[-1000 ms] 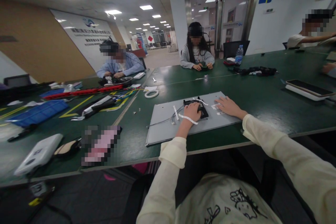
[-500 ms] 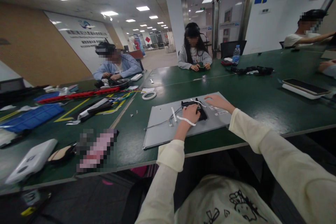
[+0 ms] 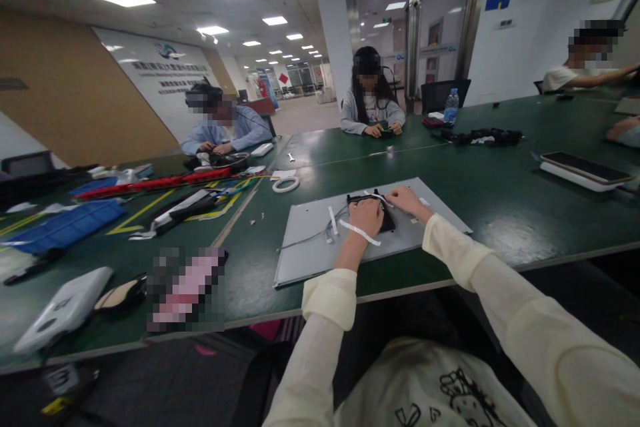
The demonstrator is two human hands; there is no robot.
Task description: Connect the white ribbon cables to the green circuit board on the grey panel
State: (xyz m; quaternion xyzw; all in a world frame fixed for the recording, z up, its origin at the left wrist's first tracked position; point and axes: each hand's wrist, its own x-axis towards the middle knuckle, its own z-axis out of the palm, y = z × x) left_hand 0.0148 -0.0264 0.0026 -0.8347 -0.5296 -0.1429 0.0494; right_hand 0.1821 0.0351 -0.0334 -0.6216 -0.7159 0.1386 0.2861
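Observation:
A grey panel (image 3: 305, 253) lies flat on the table, with a black plastic part (image 3: 386, 219) on it. My left hand (image 3: 367, 215) rests over that part, its fingers curled down onto it and partly hidden. Across the left wrist runs a white tape strip (image 3: 361, 233). My right hand (image 3: 406, 200) is at the part's far right corner, fingers pinched at the end of another thin white strip (image 3: 376, 195). Thin grey cables (image 3: 313, 235) run left from the part over the panel, with short white tape pieces (image 3: 333, 219) on them.
A white tape roll (image 3: 286, 184) lies beyond the panel. To the left are a blue tray (image 3: 67, 227), a white device (image 3: 65, 307) and a blurred pink item (image 3: 193, 287). A phone on a white box (image 3: 583, 173) is at right. Co-workers sit across the table.
My right hand has moved left and its outstretched fingers have closed near the black part's corner. My left hand stays over the part. The view has shifted slightly.

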